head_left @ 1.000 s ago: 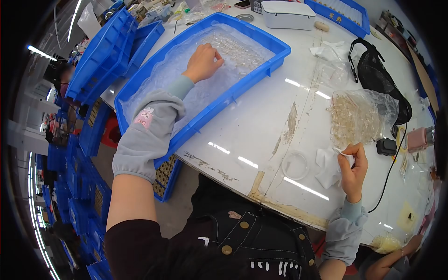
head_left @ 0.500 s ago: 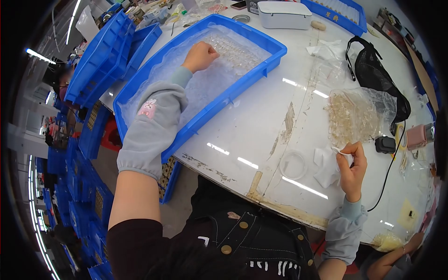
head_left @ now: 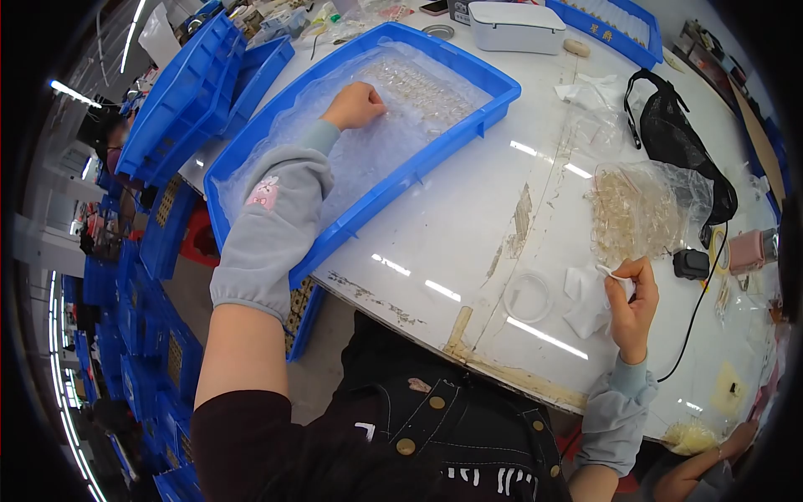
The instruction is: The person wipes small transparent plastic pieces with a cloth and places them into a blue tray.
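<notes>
My left hand (head_left: 355,106) is over the blue tray (head_left: 422,174), its fingers pinched together. Whatever sits between those fingertips is hidden. Cloudy clear plastic film (head_left: 351,180) lines the tray, and rows of small clear pieces (head_left: 418,90) lie on it at the far end, just beyond the hand. On the right, my right hand (head_left: 633,311) is closed on a white cloth (head_left: 586,301), which partly rests on the table. Just above that hand lies a clear bag (head_left: 640,209) full of small yellowish transparent pieces.
A clear ring (head_left: 527,298) lies left of the cloth. Farther right are a black mesh bag (head_left: 677,138), a small black case (head_left: 691,264) and a cable. A white box (head_left: 517,27) stands at the back. Stacked blue crates (head_left: 176,105) flank the table. Another person's arm (head_left: 698,473) shows lower right.
My left hand has shifted slightly toward me over the tray, away from the rows of pieces. My right hand keeps its grip on the cloth. The view has shifted a little.
</notes>
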`<state>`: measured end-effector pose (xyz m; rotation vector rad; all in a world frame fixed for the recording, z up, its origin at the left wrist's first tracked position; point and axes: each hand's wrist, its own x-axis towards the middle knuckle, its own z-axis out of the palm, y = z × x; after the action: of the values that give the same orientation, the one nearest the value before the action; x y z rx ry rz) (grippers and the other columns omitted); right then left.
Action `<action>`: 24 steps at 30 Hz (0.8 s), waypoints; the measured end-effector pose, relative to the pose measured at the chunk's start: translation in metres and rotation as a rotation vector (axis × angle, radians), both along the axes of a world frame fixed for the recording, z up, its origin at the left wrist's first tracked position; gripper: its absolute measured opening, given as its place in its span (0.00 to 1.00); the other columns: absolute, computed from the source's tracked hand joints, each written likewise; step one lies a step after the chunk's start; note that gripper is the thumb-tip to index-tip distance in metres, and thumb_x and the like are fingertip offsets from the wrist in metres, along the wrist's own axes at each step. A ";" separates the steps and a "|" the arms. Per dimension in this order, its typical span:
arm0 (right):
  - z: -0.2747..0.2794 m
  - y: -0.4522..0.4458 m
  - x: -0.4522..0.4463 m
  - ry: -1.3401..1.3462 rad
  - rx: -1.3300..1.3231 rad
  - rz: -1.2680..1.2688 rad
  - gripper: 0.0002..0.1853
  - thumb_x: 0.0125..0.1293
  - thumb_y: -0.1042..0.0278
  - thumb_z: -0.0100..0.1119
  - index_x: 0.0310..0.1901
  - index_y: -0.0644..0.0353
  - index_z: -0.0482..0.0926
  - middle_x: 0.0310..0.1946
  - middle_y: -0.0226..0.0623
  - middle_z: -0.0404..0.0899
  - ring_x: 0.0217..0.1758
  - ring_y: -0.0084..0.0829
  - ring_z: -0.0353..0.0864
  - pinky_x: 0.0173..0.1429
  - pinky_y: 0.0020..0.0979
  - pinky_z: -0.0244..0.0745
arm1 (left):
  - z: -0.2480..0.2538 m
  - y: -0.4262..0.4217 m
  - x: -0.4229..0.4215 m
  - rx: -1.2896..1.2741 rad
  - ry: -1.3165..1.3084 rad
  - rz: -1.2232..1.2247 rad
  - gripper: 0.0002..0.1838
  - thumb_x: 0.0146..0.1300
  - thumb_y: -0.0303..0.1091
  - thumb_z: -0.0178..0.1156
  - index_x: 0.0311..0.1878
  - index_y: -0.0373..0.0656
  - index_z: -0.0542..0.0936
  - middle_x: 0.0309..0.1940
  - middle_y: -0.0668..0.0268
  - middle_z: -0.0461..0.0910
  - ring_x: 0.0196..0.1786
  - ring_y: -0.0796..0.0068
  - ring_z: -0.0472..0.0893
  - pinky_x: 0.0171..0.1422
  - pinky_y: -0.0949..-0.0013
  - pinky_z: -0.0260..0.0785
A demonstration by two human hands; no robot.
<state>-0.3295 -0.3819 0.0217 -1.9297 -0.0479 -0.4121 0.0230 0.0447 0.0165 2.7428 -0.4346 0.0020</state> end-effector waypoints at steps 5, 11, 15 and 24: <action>0.000 0.001 0.001 -0.026 -0.021 0.003 0.07 0.59 0.83 0.56 0.32 0.63 0.68 0.22 0.29 0.65 0.27 0.19 0.61 0.34 0.24 0.56 | 0.003 0.002 0.002 0.032 -0.026 -0.004 0.11 0.56 0.36 0.68 0.33 0.37 0.85 0.31 0.58 0.86 0.36 0.66 0.84 0.43 0.65 0.74; -0.001 0.000 0.001 -0.006 0.000 0.008 0.07 0.59 0.83 0.56 0.32 0.62 0.68 0.22 0.29 0.66 0.27 0.19 0.61 0.34 0.24 0.56 | 0.017 -0.017 -0.009 0.028 -0.129 -0.091 0.10 0.55 0.36 0.67 0.31 0.37 0.85 0.32 0.56 0.84 0.36 0.62 0.83 0.43 0.62 0.74; -0.001 0.000 0.001 -0.010 0.002 -0.001 0.07 0.58 0.82 0.57 0.32 0.62 0.68 0.23 0.29 0.66 0.28 0.19 0.61 0.34 0.24 0.57 | 0.011 -0.035 -0.013 0.079 -0.246 -0.185 0.09 0.53 0.35 0.66 0.29 0.38 0.84 0.33 0.54 0.83 0.37 0.56 0.82 0.44 0.59 0.74; 0.000 -0.002 0.000 -0.027 -0.018 0.006 0.07 0.58 0.83 0.57 0.32 0.63 0.68 0.23 0.30 0.67 0.28 0.20 0.62 0.35 0.24 0.58 | 0.017 -0.040 -0.019 0.086 -0.156 -0.051 0.08 0.53 0.35 0.63 0.31 0.42 0.86 0.37 0.54 0.86 0.44 0.54 0.84 0.51 0.58 0.75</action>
<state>-0.3292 -0.3838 0.0218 -1.9418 -0.0749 -0.4348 0.0037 0.0051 0.0333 2.8260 -0.5591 0.1902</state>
